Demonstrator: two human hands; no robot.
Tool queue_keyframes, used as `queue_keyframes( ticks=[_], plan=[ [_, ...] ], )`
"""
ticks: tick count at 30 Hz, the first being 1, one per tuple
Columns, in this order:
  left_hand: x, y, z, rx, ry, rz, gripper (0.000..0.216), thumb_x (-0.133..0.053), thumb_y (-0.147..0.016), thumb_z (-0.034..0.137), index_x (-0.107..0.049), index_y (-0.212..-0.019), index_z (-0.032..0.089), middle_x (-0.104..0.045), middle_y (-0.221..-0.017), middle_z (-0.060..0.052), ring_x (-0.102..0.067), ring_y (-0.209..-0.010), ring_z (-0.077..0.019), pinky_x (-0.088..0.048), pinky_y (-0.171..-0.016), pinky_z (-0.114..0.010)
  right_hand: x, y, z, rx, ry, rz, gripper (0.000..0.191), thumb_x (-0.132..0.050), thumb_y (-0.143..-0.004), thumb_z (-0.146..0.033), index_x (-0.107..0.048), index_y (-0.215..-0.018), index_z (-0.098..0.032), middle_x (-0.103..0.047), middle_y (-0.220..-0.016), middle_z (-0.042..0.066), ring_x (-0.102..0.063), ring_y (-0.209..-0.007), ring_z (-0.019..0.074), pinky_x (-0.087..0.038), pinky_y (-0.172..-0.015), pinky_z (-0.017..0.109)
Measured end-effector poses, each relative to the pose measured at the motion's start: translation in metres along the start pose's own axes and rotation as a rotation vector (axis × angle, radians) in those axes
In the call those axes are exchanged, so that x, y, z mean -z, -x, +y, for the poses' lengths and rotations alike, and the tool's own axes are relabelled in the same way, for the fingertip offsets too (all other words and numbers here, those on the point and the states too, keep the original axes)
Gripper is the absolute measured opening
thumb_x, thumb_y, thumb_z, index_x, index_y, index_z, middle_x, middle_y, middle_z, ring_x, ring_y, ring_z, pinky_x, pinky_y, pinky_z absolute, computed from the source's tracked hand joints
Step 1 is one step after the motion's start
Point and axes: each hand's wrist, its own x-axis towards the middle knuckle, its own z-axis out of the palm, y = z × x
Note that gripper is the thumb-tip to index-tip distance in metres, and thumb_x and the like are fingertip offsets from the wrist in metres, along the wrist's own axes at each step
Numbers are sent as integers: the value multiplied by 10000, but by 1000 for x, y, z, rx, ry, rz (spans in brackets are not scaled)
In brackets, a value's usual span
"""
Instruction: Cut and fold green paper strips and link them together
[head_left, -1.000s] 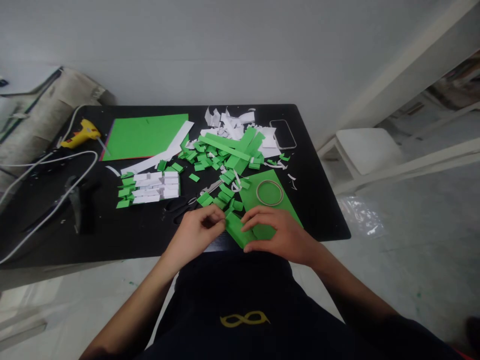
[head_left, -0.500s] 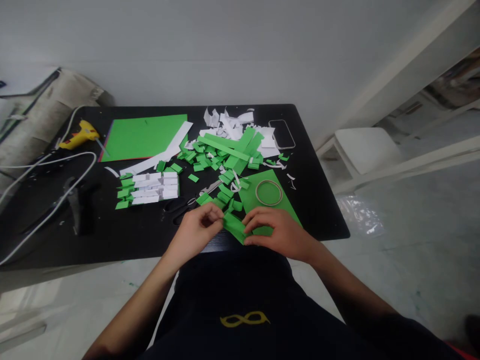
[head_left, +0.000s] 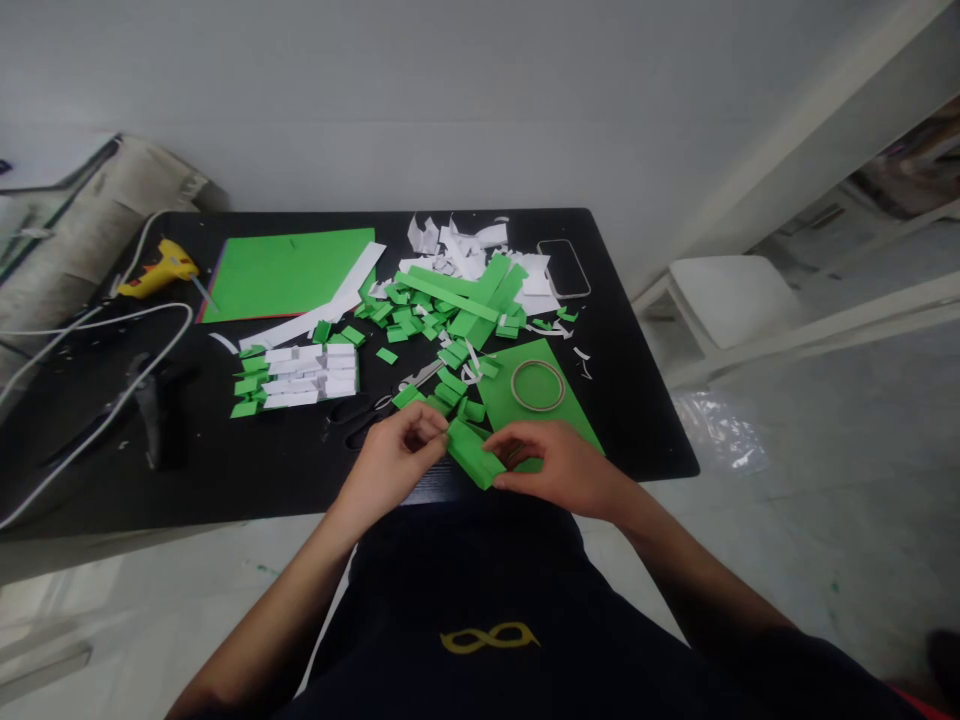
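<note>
Near the front edge of the black table, a folded piece of green paper [head_left: 474,455] spans the space between my two hands. My left hand [head_left: 397,450] pinches its left end between thumb and fingers. At the right end, my right hand [head_left: 551,465] grips it with thumb and fingertips. Small folded green paper pieces [head_left: 450,385] lie just beyond. Scissors with black handles [head_left: 360,418] rest to the left of them, partly hidden by my left hand. A flat green sheet [head_left: 555,365] with a roll of tape [head_left: 538,386] on it lies beside my right hand.
Rows of folded white and green paper [head_left: 311,377] sit at left. A yellow glue gun [head_left: 166,270], a white cable [head_left: 187,318] and pliers-like tool [head_left: 150,410] are farther left. White scraps [head_left: 465,250], green strips [head_left: 450,292] and a phone-shaped frame [head_left: 564,268] lie at the back.
The green paper has tilted and opened a little, showing more of its folded face. My right fingers have shifted slightly along its right end. My left hand stays almost in place.
</note>
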Motion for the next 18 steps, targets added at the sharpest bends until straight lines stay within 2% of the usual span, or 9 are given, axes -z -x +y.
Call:
queue_keyframes(
  ticks=[6, 10, 18],
  plan=[
    [0, 2, 0, -52, -56, -13, 93, -657, -855, 199, -642, -946, 209, -643, -752, 39, -633, -703, -143, -476, -683, -263, -1, 1, 1, 27, -15, 3, 313, -876, -760, -145, -766, -1052, -180, -798, -1005, 56, -762, -887, 194, -652, -862, 369],
    [1, 4, 3, -98, -91, -39, 45, -633, -880, 193, -636, -920, 213, -641, -795, 27, -610, -732, -143, -475, -701, -265, 0, 2, 0, 18, -13, -22, 265, -858, -789, -149, -773, -1038, -182, -801, -937, 44, -768, -877, 201, -655, -868, 387],
    [0, 3, 3, -117, -137, -54, 100, -600, -895, 208, -700, -905, 207, -707, -835, -2, -667, -779, -164, -500, -736, -284, 0, 1, 0, -1, -34, -31, 219, -835, -806, -144, -791, -1018, -183, -812, -953, 52, -769, -889, 202, -645, -881, 393]
  ],
)
